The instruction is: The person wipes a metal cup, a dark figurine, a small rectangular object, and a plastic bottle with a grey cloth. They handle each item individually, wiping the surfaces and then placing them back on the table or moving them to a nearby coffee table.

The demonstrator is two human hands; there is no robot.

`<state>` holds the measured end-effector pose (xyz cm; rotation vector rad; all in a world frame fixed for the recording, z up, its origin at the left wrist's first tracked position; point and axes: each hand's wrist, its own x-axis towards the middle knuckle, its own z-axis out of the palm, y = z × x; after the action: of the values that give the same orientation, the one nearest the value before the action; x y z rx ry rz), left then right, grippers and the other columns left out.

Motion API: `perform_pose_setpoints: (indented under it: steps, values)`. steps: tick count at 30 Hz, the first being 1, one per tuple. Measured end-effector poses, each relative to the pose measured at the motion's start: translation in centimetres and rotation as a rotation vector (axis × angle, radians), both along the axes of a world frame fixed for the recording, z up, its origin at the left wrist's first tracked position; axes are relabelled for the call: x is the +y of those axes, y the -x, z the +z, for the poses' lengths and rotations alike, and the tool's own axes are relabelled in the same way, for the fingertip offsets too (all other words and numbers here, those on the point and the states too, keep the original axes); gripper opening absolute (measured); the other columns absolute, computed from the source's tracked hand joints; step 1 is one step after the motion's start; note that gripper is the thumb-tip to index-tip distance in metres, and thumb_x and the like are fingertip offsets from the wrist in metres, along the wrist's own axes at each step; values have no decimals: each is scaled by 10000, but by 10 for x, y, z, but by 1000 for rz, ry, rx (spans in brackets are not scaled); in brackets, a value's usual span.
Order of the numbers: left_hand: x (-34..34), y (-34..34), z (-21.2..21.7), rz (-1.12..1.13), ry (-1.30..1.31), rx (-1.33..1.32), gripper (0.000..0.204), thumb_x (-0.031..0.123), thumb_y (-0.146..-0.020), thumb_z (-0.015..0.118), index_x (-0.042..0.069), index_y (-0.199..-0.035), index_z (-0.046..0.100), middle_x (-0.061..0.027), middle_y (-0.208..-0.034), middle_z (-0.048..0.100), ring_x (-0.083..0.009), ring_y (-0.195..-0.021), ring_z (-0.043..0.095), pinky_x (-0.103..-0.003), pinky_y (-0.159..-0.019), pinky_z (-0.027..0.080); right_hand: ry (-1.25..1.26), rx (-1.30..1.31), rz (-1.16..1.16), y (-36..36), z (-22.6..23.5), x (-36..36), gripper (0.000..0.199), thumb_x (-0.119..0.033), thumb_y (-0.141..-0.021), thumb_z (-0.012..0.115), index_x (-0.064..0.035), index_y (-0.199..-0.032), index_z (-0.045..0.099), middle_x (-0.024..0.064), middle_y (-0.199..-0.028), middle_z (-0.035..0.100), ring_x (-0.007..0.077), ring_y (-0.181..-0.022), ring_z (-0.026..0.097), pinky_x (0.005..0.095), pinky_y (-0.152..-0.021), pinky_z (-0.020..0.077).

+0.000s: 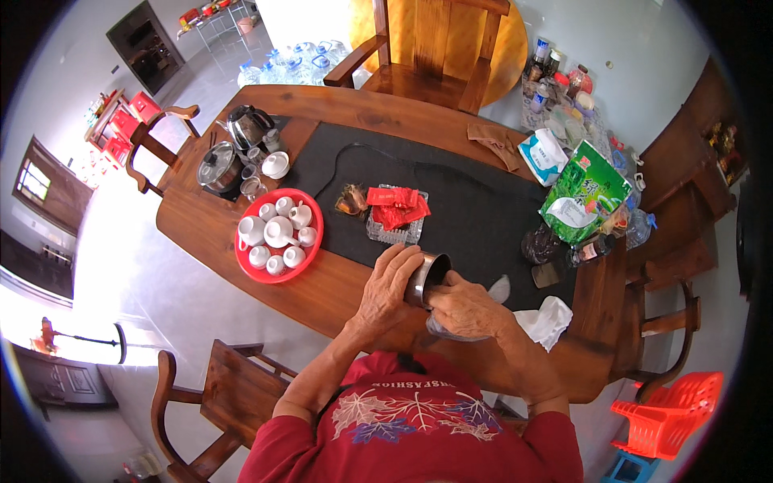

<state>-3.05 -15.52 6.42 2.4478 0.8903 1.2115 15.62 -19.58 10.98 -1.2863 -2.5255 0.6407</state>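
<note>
My left hand (390, 283) is wrapped round a shiny metal cup (417, 283), tilted with its mouth toward my right hand. My right hand (467, 307) is closed at the cup's mouth, its fingertips partly inside and hidden. A thin greyish cloth (448, 331) shows below and beyond the right hand, bunched in its grip. Just past the cup, a clear glass tray (392, 233) carries red packets (398, 208). A round red tray (279, 275) to the left holds several white teapots and cups (279, 231).
A crumpled white cloth (549, 320) lies right of my hands. Along the right edge stand a green bag (585, 193), a tissue pack (543, 156) and jars. An electric kettle (248, 127) and a lidded pot (218, 167) stand at the far left. Wooden chairs (216, 390) surround the table.
</note>
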Motion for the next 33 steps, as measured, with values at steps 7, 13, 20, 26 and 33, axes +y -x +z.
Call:
perform_pose_setpoints:
  steps: [7, 13, 20, 26, 33]
  values:
    - [1, -12, 4, 5, -56, 3, 786, 66, -534, 738, 27, -1258, 436, -151, -1285, 486, -374, -1208, 436, -440, -1020, 379, 580, 1229, -457, 22, -19, 15, 162, -81, -903, 464, 3, -962, 588, 76, -752, 571, 154, -690, 538, 304, -658, 450]
    - [8, -6, 12, -66, 5, -15, 775, 36, -524, 769, 44, -1235, 460, -143, -1248, 527, -368, -1171, 484, -443, -987, 410, -125, 475, 93, 10, -28, 19, 216, -3, -781, 514, 46, -976, 592, 179, -971, 631, 306, -894, 596, 409, -812, 467]
    - [-1, -6, 30, -115, 450, -125, 846, 108, -495, 856, 32, -1241, 464, -169, -1194, 532, -351, -1114, 517, -402, -948, 432, -375, -156, -77, 9, -11, 8, 189, -113, -728, 597, -7, -872, 658, 140, -933, 637, 275, -965, 586, 372, -737, 492]
    - [3, -10, 6, -152, 122, 31, 881, 204, -481, 853, 29, -1246, 453, -157, -1243, 513, -375, -1183, 467, -449, -974, 428, -319, -112, -51, 12, -46, 9, 275, -95, -743, 598, 28, -985, 640, 199, -1049, 600, 312, -989, 574, 377, -847, 486]
    - [7, -2, -9, -167, 78, 109, 855, 194, -515, 840, 27, -1255, 443, -150, -1254, 509, -383, -1179, 467, -453, -980, 419, 432, 145, 264, -9, -42, 22, 296, -36, -787, 521, 27, -1060, 614, 190, -981, 617, 302, -892, 604, 360, -799, 479]
